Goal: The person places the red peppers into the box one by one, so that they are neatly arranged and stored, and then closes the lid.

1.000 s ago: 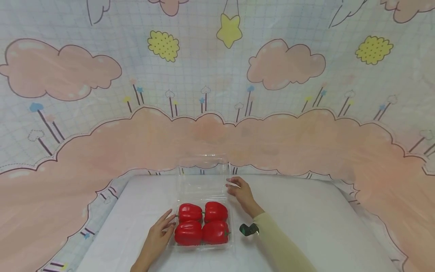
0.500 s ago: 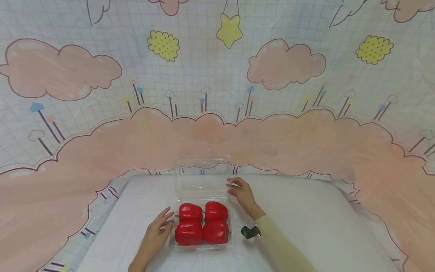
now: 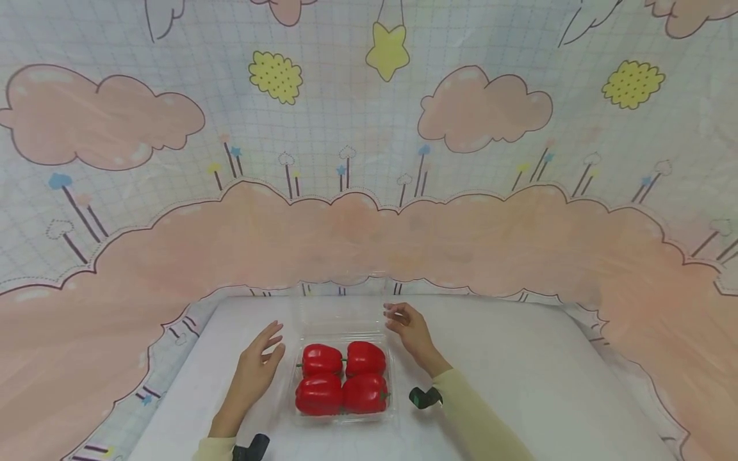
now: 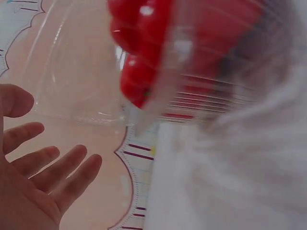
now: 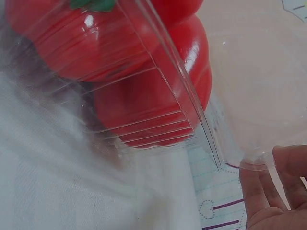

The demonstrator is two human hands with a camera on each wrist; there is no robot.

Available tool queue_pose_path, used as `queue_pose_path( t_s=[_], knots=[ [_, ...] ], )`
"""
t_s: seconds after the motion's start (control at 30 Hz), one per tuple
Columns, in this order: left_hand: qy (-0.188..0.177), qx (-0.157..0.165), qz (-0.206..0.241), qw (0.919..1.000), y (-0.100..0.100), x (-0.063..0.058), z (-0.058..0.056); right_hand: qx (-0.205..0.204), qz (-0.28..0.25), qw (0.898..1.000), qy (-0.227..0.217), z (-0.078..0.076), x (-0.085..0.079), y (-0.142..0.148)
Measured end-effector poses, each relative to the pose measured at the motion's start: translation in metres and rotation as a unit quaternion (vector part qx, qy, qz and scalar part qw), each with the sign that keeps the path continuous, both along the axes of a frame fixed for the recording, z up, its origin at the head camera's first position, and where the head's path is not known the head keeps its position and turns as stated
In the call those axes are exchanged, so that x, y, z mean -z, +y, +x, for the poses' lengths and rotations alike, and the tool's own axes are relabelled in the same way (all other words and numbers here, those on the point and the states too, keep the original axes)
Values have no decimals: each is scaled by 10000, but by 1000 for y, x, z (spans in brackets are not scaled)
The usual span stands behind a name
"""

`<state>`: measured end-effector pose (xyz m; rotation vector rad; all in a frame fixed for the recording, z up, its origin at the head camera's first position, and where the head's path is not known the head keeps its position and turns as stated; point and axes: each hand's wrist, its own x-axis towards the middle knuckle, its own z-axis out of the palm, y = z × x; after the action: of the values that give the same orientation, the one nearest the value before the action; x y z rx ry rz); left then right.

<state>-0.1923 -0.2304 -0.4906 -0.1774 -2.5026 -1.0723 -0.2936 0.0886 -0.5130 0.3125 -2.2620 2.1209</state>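
Several red bell peppers point(image 3: 318, 394) sit in two rows inside a clear plastic clamshell box point(image 3: 346, 419). Its transparent lid point(image 3: 343, 317) stands raised at the back. At the lid's right edge is my right hand point(image 3: 410, 333); the right wrist view shows thumb and fingers pinching the corner of the lid point(image 5: 264, 96). To the left of the box, my left hand point(image 3: 254, 371) hovers apart from it, holding nothing. Its fingers point(image 4: 72, 167) are spread and fairly straight in the left wrist view, with the lid beyond them.
The box stands on a white-covered table point(image 3: 507, 371). Behind the table hangs a printed cloth point(image 3: 461, 237) with clouds and stars. A small dark device point(image 3: 425, 397) is strapped at the right wrist, another point(image 3: 251, 447) at the left.
My left hand has drawn away from the box's left side, leftward and up in the head view. The lid's top edge appears lower in the head view; my right hand has barely shifted.
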Motion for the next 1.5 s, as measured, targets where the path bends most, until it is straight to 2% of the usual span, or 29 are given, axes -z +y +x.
queue_pose_path(
  t_s=[0.2,0.33,0.47,0.7,0.83,0.97,1.13,1.33,1.5],
  knots=[
    [359,117,370,9986,-2,-21,-16,122,225,9997,58,4,0,-1],
    [367,78,568,9977,-1,-32,-24,46,287,9995,78,17,-15,-3],
    [186,71,683,9975,3,-44,-31,2,341,9994,34,29,-28,-3],
    [-364,154,889,9953,8,-60,-40,67,512,9987,40,33,-31,-4],
    [-440,203,982,9940,9,-63,-44,161,626,9979,73,33,-28,-5],
    [-381,242,1088,9930,10,-62,-44,292,679,9972,153,24,-15,-5],
    [-224,322,1054,9937,10,-59,-38,452,867,9934,607,18,-4,0],
    [-16,315,909,9954,9,-58,-28,524,1145,9861,1086,31,-23,10],
    [96,223,705,9972,9,-58,-17,593,1387,9823,1111,45,-41,14]
  ],
)
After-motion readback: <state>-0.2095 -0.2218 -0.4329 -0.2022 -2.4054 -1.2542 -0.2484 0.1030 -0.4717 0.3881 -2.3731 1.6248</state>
